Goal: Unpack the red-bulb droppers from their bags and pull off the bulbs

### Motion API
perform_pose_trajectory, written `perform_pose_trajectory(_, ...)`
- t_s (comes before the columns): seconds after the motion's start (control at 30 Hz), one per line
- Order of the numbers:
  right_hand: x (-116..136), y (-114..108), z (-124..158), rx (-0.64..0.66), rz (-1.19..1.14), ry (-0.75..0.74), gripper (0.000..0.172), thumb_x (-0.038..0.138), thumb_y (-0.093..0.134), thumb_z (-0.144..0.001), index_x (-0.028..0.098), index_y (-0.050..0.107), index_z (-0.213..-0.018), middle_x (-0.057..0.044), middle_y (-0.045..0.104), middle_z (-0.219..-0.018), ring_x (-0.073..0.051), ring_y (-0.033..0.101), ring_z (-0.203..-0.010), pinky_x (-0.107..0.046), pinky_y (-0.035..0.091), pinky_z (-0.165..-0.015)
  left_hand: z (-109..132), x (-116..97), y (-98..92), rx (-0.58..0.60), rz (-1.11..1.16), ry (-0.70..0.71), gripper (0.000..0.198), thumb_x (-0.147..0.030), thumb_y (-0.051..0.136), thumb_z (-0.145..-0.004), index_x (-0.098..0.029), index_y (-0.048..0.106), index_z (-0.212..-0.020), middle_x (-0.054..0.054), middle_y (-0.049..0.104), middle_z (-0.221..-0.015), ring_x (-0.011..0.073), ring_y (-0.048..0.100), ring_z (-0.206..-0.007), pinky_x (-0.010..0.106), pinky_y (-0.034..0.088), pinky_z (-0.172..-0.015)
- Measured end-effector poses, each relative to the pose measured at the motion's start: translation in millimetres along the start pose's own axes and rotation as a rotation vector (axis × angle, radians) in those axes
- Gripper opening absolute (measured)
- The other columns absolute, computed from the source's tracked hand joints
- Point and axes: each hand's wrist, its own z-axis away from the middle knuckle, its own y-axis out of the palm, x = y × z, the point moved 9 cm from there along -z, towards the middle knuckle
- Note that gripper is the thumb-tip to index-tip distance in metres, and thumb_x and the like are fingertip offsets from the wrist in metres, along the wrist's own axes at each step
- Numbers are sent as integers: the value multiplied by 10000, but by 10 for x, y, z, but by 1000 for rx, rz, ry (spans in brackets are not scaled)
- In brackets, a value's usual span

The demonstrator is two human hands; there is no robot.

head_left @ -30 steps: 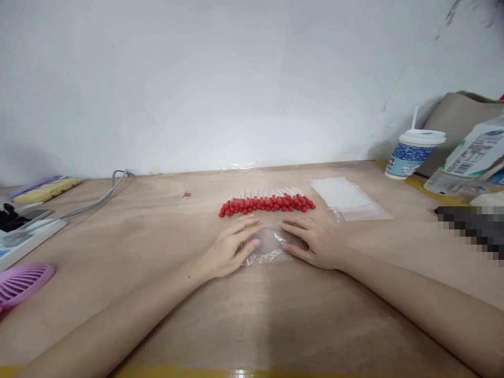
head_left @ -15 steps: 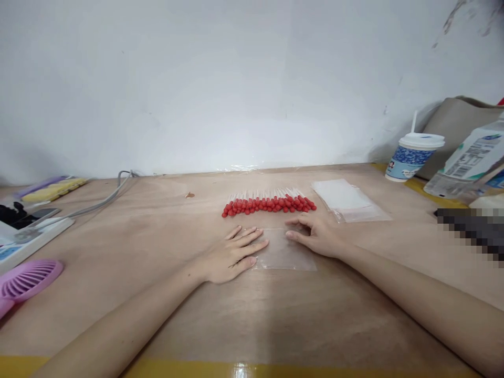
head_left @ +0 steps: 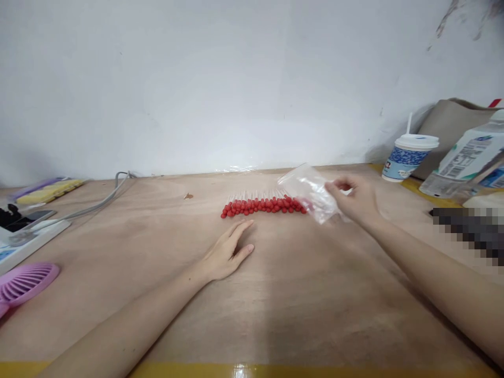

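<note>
My right hand point(head_left: 352, 197) pinches a clear plastic bag point(head_left: 309, 191) by its edge and holds it above the table, over the right end of a row of red-tipped white sticks point(head_left: 262, 206). The bag partly covers those sticks. Behind it and my right hand, the stack of clear bags is almost wholly hidden. My left hand point(head_left: 230, 249) rests on the wooden table point(head_left: 252, 310) just in front of the sticks. Its thumb stands apart from the fingers, and nothing is in it.
Along the right stand a lidded paper cup point(head_left: 409, 157) with a straw, a plastic bottle point(head_left: 464, 163) and a grey bag point(head_left: 452, 121). At the left are a pink fan point(head_left: 29, 283), a white power strip point(head_left: 37, 241), a grey cable point(head_left: 100, 202) and a yellow packet point(head_left: 51, 191).
The clear bag that lay flat between my hands is lifted up and to the right by my right hand. My left hand has come off it and tilted onto its side.
</note>
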Motion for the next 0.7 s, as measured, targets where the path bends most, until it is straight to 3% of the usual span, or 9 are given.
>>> perform_pose_trajectory(0.07,-456,-181,-140,-82,92,211,249,432,564,-703,183,573,-686,-44,570,-655,-176,500,-607,-344,375,-608,-3,7,29,27,9,-3,486,-328,448,-859,-221,312,-1314,88,427,-1317,215,408,-1210,389,366,-1006)
perform_pose_trajectory(0.17,-1005,-321,-176,-111,236,389,232,420,566,-683,187,571,-678,-58,546,-646,-213,494,-656,-417,336,-650,-8,14,43,30,14,-8,482,-324,452,-855,-218,317,-1306,88,443,-1297,213,432,-1180,384,384,-983)
perform_pose_trajectory(0.23,-1240,-305,-136,-54,329,447,204,399,593,-652,198,562,-642,-86,533,-660,-273,493,-742,-461,310,-670,-11,12,47,29,11,-8,475,-323,455,-852,-219,327,-1298,89,453,-1285,216,446,-1160,385,397,-966)
perform_pose_trajectory(0.3,-1298,-331,-92,-86,419,443,214,354,638,-610,182,572,-718,-159,555,-790,-341,476,-856,-492,295,-690,-13,5,43,26,9,-4,462,-322,459,-849,-223,345,-1286,90,466,-1267,221,461,-1141,387,411,-948)
perform_pose_trajectory(0.4,-1035,-368,-47,-225,476,318,349,344,619,-646,157,556,-934,-240,511,-1046,-390,419,-1001,-530,269,-748,-14,-11,39,26,8,6,438,-319,456,-850,-221,371,-1268,93,471,-1250,220,463,-1134,385,410,-948)
perform_pose_trajectory(0.47,-629,-301,-1,-282,464,102,313,349,569,-701,163,558,-953,-209,521,-1042,-371,425,-1011,-528,271,-776,-14,-16,40,26,3,7,428,-316,454,-851,-217,382,-1261,94,465,-1246,218,456,-1138,383,401,-956)
perform_pose_trajectory(0.53,-187,-137,122,-253,399,-121,252,343,522,-744,171,563,-924,-145,544,-965,-323,465,-972,-503,300,-799,-13,-21,35,13,-5,16,410,-313,459,-846,-219,405,-1242,94,467,-1233,219,470,-1115,381,414,-936)
perform_pose_trajectory(0.63,394,279,437,32,154,-419,132,301,499,-785,197,569,-822,-77,567,-827,-229,521,-842,-409,386,-783,-14,-1,-16,-66,-34,23,338,-302,481,-828,-222,479,-1156,84,507,-1134,208,521,-1000,359,461,-837)
perform_pose_trajectory(0.7,695,561,721,310,7,-596,129,289,495,-802,209,579,-857,-72,569,-880,-199,534,-841,-361,428,-765,-14,49,-109,-185,-85,7,252,-285,498,-812,-211,532,-1050,71,530,-1022,198,527,-927,347,462,-792)
